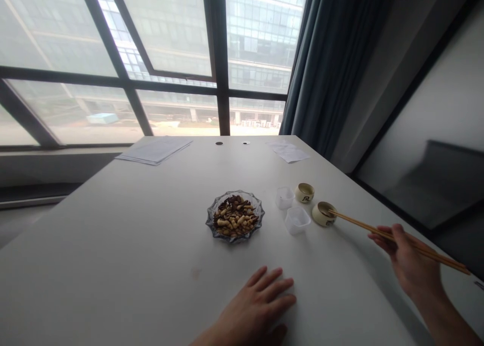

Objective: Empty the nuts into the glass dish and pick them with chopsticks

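Note:
My right hand (pixel 410 260) is closed around a pair of chopsticks (pixel 363 225). Their tips reach the mouth of the nearer small ceramic cup (pixel 320 218), which bears a dark character; whether anything is between the tips is too small to tell. Just behind it stands a second ceramic cup (pixel 304 192). Flat on the table, fingers spread and holding nothing, lies my left hand (pixel 260 303). Beyond that hand, a scalloped glass dish (pixel 209 220) holds peanuts in shells and dark seeds (pixel 236 219).
Left of the cups sit two clear plastic containers, a nearer one (pixel 297 221) and a farther one (pixel 284 198). Papers lie at the white table's (pixel 132 235) far left (pixel 155 150) and far right (pixel 288 151). A window and a dark curtain (pixel 333 58) rise beyond.

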A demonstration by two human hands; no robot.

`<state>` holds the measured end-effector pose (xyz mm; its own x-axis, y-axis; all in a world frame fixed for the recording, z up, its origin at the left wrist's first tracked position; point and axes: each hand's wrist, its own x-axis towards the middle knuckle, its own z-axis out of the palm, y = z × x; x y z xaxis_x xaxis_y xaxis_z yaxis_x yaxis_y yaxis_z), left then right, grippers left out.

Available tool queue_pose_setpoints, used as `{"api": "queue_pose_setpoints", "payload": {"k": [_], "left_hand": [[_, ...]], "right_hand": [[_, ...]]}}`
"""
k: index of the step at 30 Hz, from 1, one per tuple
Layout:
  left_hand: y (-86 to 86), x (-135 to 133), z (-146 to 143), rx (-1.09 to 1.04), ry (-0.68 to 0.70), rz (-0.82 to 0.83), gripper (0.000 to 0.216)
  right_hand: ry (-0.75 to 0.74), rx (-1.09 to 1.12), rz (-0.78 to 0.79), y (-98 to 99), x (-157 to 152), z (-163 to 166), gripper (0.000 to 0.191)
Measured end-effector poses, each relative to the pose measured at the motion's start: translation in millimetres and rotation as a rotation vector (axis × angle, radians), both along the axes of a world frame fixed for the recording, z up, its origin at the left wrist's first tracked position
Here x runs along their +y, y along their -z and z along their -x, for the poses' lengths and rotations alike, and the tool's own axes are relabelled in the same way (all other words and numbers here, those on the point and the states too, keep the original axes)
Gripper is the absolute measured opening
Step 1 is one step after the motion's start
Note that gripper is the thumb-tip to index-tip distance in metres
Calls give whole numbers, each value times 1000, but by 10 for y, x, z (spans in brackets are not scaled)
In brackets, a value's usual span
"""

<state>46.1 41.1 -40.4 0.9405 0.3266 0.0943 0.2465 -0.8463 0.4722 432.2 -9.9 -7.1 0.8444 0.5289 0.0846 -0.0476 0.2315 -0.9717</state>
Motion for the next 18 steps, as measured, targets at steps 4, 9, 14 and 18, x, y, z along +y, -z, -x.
{"api": "queue_pose_setpoints", "payload": {"k": [4, 9, 14, 18], "left_hand": [[-1, -14, -3, -16, -16, -29, 48], [-2, -34, 4, -27, -19, -32, 45], [2, -47, 0, -38, -28, -47, 45], [63, -36, -7, -46, -7, -64, 46]], "right_hand": [[30, -39, -79, -98, -10, 106, 41], [-48, -234, -114, -439, 72, 514, 34], [-357, -435, -39, -729, 425, 1211, 36], [-598, -343, 38, -638, 815, 1738, 44]]}}
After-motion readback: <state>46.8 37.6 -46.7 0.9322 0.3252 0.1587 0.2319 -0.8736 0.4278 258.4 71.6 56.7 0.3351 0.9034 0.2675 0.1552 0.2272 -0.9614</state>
